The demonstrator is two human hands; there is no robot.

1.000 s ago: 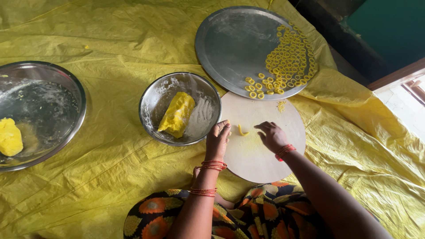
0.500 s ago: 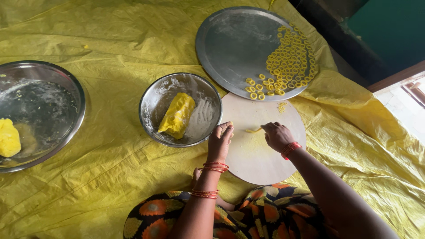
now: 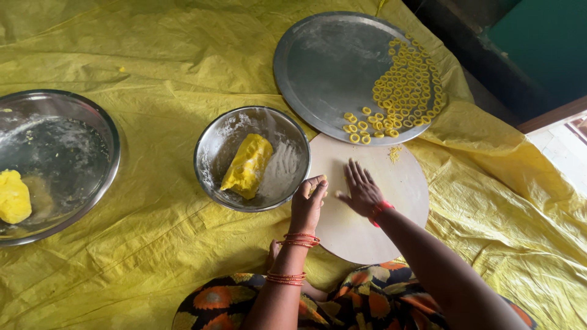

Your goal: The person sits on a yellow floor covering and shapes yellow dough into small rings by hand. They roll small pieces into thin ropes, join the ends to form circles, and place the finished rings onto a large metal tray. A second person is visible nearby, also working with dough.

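A crinkled yellow plastic sheet covers nearly the whole frame, and everything rests on it. At the upper right lies a large round steel tray, its right half dotted with small yellow dough rings laid close together. At the left edge sits a wide steel basin, floury inside, with a yellow dough lump at its left side. In the centre stands a smaller round steel bowl holding an oblong piece of yellow dough that leans on flour. Just right of it, touching its rim and tucked under the tray's lower edge, is a pale round wooden board.

Both hands are over that board, low in the middle of the frame. The right hand is spread open, fingers straight, palm down flat on the wood. The left hand is curled, fingertips pinched together on a tiny bit of yellow dough at the board's left edge. Red bangles circle the left wrist.
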